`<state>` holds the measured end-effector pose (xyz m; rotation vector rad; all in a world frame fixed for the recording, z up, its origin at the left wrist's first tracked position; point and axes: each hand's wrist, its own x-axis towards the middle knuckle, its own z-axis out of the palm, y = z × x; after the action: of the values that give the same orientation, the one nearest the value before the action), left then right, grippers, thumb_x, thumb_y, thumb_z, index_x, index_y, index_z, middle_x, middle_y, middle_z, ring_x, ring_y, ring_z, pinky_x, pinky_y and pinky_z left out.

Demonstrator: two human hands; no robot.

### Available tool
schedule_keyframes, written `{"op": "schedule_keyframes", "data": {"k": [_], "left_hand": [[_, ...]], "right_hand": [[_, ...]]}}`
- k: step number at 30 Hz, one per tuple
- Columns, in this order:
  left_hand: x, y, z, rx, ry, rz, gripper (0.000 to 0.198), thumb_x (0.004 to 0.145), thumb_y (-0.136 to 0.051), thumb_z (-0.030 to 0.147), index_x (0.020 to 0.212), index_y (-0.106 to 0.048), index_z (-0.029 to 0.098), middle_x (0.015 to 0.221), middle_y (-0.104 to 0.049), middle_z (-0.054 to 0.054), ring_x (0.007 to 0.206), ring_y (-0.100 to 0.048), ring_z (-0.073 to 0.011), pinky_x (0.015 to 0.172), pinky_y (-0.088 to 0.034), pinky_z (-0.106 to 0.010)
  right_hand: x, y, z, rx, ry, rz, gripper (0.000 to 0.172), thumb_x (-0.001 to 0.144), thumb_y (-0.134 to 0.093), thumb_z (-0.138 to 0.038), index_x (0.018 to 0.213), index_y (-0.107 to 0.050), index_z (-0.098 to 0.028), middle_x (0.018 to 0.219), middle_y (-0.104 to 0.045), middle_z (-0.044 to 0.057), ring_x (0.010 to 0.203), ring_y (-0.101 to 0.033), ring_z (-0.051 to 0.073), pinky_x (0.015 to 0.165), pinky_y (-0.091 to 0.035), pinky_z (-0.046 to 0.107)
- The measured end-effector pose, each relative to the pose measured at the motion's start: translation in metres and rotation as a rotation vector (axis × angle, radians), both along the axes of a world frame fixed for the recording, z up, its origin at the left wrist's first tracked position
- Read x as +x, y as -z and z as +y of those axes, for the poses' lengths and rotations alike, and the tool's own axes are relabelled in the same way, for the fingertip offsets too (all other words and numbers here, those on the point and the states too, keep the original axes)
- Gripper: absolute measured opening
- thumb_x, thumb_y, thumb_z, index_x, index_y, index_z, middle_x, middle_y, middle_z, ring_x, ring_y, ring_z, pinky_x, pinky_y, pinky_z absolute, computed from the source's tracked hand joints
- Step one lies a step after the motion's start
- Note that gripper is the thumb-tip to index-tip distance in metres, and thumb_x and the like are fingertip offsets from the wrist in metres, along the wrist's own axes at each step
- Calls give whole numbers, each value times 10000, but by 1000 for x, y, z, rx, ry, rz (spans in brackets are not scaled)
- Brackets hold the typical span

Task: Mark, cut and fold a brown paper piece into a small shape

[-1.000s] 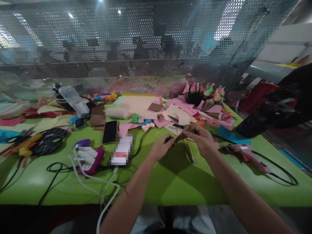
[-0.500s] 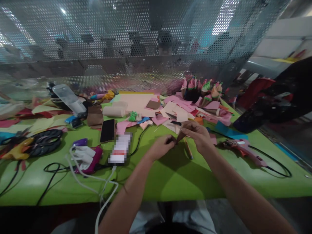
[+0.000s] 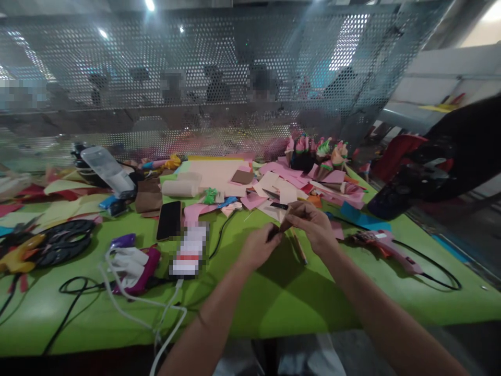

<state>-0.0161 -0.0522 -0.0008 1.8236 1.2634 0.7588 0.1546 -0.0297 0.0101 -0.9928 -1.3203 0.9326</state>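
Between both hands, above the green table (image 3: 289, 308), is a small piece of brown paper (image 3: 287, 221) that looks rolled or folded. My left hand (image 3: 260, 244) pinches its lower left end. The upper right part is gripped by the fingers of my right hand (image 3: 311, 223), which partly hide it. Under my right hand a thin pencil-like stick (image 3: 300, 248) lies on the table. Just beyond the hands are a black-handled cutter (image 3: 279, 206) and scattered pink and cream paper scraps (image 3: 270, 185).
A pink glue gun (image 3: 395, 250) with a black cord lies at right. To the left are a dark phone (image 3: 169, 220), a second phone on a white cable, and a magenta power block (image 3: 151, 269). Paper ice-cream cones (image 3: 323, 149) stand at the back before a perforated metal screen (image 3: 219, 62).
The view has tilted up slightly, so the table sits lower in it. Both hands stay on the brown paper, with only a slight shift of the fingers.
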Motion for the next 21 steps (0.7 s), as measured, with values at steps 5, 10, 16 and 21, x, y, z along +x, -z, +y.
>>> {"op": "schedule_keyframes", "data": {"k": [5,10,16,21], "left_hand": [[2,2,2,-23,-33,41,158,889,-479,272,757,-541,210,691,-599,1,665,-511,-164,623,-322,-281],[1,4,3,-85,-25,-35,208,894,-471,293,731,-561,200,696,-629,-4,693,-552,-167,663,-370,-283],[3,6,2,-89,45,-275,233,902,-507,357,1066,-556,198,1023,-670,-60,919,-598,-196,823,-458,-312],[4,6,-1,-189,96,-411,291,914,-501,448,1012,-540,177,803,-558,-7,720,-499,-144,696,-429,-277]], "right_hand": [[0,3,1,-21,31,22,329,609,-852,-421,592,-599,-213,910,-628,56,870,-609,236,783,-521,410],[2,5,3,6,46,33,331,617,-848,-397,598,-573,-214,914,-647,48,879,-609,222,825,-489,397],[-6,6,-2,48,-30,-43,333,650,-839,-377,602,-556,-208,854,-651,30,839,-608,197,787,-476,353],[-10,6,-7,102,-73,-108,333,691,-821,-403,610,-560,-214,878,-652,38,908,-612,210,821,-479,355]]}}
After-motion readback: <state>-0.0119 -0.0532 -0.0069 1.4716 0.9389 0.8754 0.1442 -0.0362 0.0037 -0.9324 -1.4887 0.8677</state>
